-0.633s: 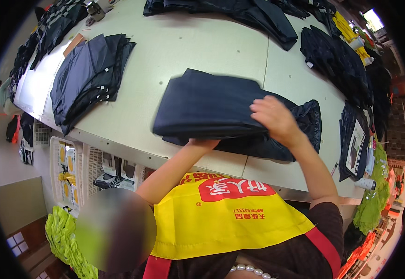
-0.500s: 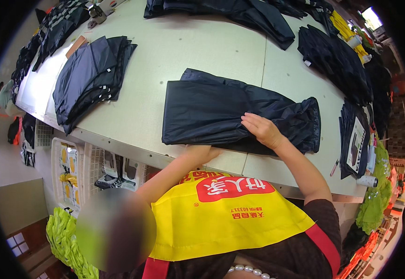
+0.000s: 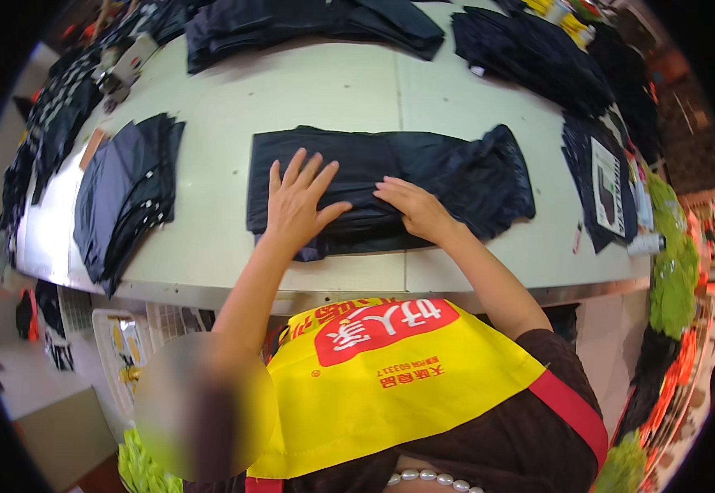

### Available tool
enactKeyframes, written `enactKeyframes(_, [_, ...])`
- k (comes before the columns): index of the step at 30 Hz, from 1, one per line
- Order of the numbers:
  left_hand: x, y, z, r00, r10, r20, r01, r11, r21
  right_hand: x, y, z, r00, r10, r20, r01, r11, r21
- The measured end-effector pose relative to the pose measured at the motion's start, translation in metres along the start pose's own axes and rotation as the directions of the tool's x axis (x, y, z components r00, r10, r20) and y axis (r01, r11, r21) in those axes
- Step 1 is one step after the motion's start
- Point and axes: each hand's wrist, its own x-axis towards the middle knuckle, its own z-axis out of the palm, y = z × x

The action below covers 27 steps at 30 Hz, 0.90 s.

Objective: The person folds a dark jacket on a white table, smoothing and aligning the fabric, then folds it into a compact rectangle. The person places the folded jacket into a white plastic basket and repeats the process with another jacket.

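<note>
A dark navy garment [image 3: 423, 168] lies folded lengthwise across the pale table [image 3: 333, 90], its right end bunched up. My left hand [image 3: 298, 201] rests flat on its left half, fingers spread. My right hand [image 3: 413, 207] presses palm-down on the middle of the garment near its front edge. Neither hand grips anything.
A stack of folded dark garments [image 3: 123, 193] sits at the left of the table. More dark clothing [image 3: 308, 20] lies along the far edge and at the back right [image 3: 530, 49]. Dark pieces with a paper tag [image 3: 608, 185] lie at the right. Green bundles [image 3: 670, 271] hang beyond the right edge.
The folded-over part of the garment has been laid out flat along the table. My left hand came up from the table's front edge onto the cloth; my right hand slid toward the middle.
</note>
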Motion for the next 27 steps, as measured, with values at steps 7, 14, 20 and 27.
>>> enactKeyframes(7, [-0.008, -0.026, 0.061, 0.969, -0.022, 0.246, -0.024, 0.982, 0.185, -0.094, 0.105, -0.064, 0.231, 0.65, -0.724, -0.962, 0.04, -0.271])
enactKeyframes(14, [-0.007, -0.03, 0.061, 0.965, -0.014, 0.263, -0.024, 0.99, 0.142, -0.149, 0.158, -0.127, 0.17, 0.952, 0.253, -0.339, -0.185, 0.923])
enactKeyframes(20, [-0.009, -0.027, 0.07, 0.974, -0.065, 0.217, 0.038, 0.991, 0.127, 0.061, -0.045, -0.141, 0.645, 0.764, 0.016, -0.222, 0.168, 0.96])
enactKeyframes(27, [-0.013, -0.013, 0.092, 0.986, -0.106, 0.127, 0.096, 0.992, 0.076, 0.154, -0.165, 0.106, 0.891, 0.432, 0.142, -0.406, 0.896, -0.178])
